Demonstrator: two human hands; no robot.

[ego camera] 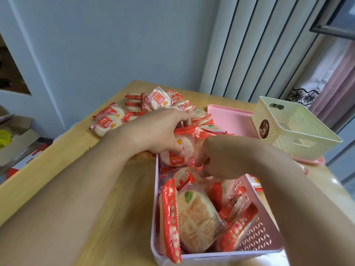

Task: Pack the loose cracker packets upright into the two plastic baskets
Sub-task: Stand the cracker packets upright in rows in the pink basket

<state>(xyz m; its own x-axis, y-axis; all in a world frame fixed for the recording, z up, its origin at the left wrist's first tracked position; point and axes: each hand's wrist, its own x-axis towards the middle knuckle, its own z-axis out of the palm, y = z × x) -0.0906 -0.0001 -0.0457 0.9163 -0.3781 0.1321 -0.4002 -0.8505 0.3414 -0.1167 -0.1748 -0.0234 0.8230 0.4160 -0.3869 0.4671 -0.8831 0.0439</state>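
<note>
A pink plastic basket [265,235] stands near me with several red-and-clear cracker packets [197,217] standing in it. My left hand [157,129] grips a bunch of cracker packets [177,150] over the basket's far end. My right hand [226,158] pinches the red crimped edges of packets at that same far end. A cream plastic basket [299,131] stands empty at the right on a pink tray [228,118]. Loose cracker packets [109,120] lie piled on the wooden table [67,169] behind my hands.
A ribbed white radiator [255,47] and a pale blue wall rise behind the table. An open cardboard box [17,143] sits on the floor at the left. A pink curtain [338,77] hangs at the far right, past the table's edge.
</note>
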